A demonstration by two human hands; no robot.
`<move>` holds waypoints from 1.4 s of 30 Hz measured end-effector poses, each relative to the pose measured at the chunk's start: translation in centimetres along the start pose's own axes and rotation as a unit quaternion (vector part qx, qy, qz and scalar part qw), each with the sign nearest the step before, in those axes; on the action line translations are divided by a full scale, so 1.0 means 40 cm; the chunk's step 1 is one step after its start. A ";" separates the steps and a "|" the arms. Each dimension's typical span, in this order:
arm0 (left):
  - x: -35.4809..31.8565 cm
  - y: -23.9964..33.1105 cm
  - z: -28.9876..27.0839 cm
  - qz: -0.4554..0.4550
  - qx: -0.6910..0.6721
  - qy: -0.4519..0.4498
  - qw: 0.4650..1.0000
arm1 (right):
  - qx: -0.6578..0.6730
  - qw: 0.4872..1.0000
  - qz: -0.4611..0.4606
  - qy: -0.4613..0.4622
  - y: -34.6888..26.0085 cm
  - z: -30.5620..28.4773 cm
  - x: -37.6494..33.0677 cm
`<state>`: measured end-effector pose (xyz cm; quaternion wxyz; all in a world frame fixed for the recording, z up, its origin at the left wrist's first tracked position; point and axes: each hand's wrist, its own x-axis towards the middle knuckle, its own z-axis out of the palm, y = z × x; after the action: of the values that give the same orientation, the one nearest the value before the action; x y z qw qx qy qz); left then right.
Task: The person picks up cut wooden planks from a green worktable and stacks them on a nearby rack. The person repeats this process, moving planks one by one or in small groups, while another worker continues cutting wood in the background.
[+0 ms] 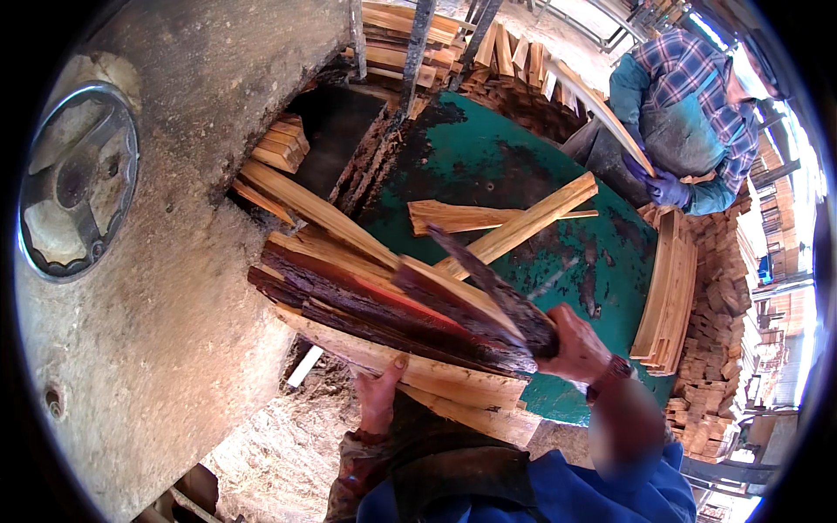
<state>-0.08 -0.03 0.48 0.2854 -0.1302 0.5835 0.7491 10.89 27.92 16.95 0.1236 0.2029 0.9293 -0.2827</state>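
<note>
In front of me lies a bundle of long wood offcuts, some with dark bark. My left hand is closed on the near edge of a pale wooden slab, its thumb on top and the other fingers partly hidden. My right hand grips the near end of a dark bark-covered strip, which slants up and away over the bundle. Beyond it, two pale wood strips cross on the green metal table; the upper one is a straight light piece.
A large brownish machine panel with a metal handwheel stands at left. Across the table, a person in purple gloves holds a long plank. Pale boards lie along the table's right edge, beside stacked wood pieces.
</note>
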 end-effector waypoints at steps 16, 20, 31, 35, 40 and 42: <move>0.008 -0.043 -0.017 0.035 -0.005 -0.009 0.999 | -0.030 0.971 -0.235 -0.012 -0.099 0.146 0.313; 0.014 -0.059 -0.016 0.018 0.004 0.008 1.000 | -0.119 0.971 -0.206 0.036 0.162 0.028 0.446; 0.001 -0.034 -0.005 0.022 -0.009 0.010 1.000 | -0.221 0.975 -0.039 -0.008 0.262 0.028 0.440; 0.002 -0.038 -0.010 0.015 -0.008 0.006 1.000 | -0.227 0.972 -0.068 0.005 0.263 0.057 0.409; -0.006 -0.024 -0.009 0.009 0.012 0.004 1.000 | -0.167 0.981 -0.077 0.057 0.270 0.123 0.340; -0.008 -0.023 -0.005 0.017 0.004 0.004 1.000 | -0.181 0.977 -0.069 0.086 0.276 0.131 0.310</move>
<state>0.69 -0.16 -0.14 0.2709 -0.1224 0.5900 0.7507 5.41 37.08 3.18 0.0580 0.1362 0.9840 -0.0993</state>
